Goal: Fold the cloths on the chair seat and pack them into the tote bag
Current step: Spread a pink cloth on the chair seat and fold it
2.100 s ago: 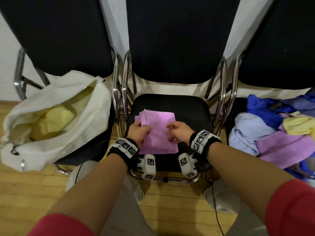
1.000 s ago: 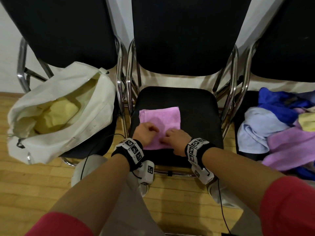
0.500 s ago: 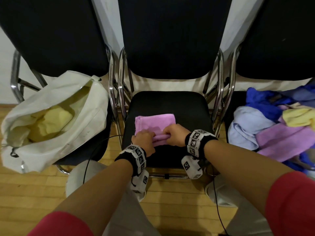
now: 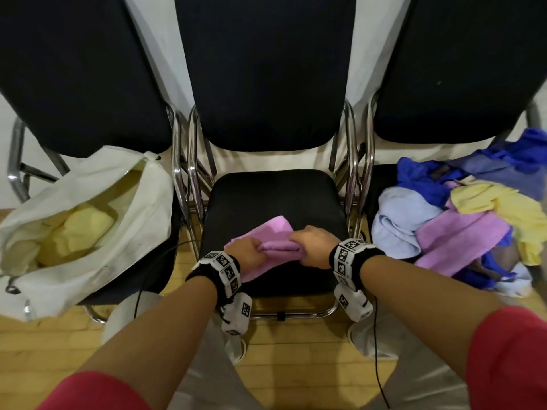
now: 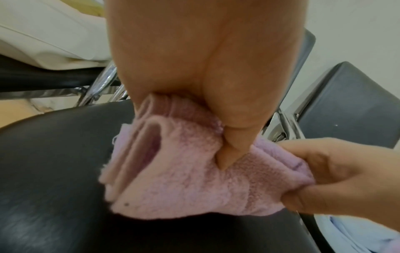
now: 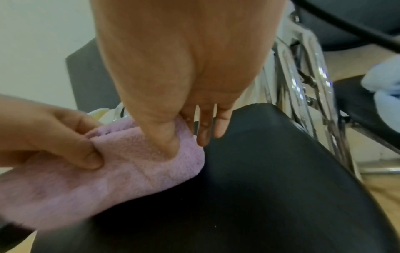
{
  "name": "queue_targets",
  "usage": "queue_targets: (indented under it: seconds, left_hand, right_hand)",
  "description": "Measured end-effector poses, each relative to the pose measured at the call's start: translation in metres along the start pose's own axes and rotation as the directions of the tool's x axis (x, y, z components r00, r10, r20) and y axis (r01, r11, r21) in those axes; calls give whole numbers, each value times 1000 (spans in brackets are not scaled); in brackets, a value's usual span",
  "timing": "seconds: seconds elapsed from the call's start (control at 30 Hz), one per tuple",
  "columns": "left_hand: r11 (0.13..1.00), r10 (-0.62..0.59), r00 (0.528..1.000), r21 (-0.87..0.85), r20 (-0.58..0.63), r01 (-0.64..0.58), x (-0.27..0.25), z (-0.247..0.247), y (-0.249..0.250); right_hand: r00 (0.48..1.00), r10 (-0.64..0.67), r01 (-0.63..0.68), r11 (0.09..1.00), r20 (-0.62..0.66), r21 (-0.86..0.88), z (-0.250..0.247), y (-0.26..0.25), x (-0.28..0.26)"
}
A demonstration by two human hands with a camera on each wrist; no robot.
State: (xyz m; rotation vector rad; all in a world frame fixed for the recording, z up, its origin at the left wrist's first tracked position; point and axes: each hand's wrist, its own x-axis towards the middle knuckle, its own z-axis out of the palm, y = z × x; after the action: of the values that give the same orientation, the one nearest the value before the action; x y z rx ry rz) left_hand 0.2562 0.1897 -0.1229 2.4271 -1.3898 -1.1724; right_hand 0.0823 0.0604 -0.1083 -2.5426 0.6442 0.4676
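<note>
Left arm: bare forearm reaches forward toward the chair seat (image 4: 275, 190), banded at the wrist.
Left hand (image 4: 247, 252): knuckles up, grip pinching the pink cloth (image 4: 273, 232); thumb (image 5: 229, 154) pressed into the pile.
Right arm: mirrors it, angled inward over the seat's front.
Right hand (image 4: 315, 247): thumb and forefinger pinching the cloth's other end, remaining fingers (image 6: 220, 126) loose, pointing down.
Sleeves: red, at the upper arms.

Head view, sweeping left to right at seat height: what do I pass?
Tote bag → left hand → pink cloth → right hand → pile of unfolded cloths.
</note>
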Motion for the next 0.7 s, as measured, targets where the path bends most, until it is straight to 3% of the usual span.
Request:
queue_targets:
  seconds: [0.13,0.33,0.47,0.7]
  left_hand:
    - [987,20,999,-160,39,-14,-4,-5,-4]
    - [929,-57,998,-365,30,64,-5,-7,-14]
    - [922,-50,998,-382,45,63,-4,-11,-23]
    - [836,-253,965,-519,-73,180,15,-7,-44]
  right_hand:
    - [999,32,-28,982,-17,186,-5,5,3]
    - [984,160,-119,911,-73,394,0,2,25]
    - [955,290,-237,865,-55,441,6,1,44]
    - [918,395,-341,831,-36,440,13,7,68]
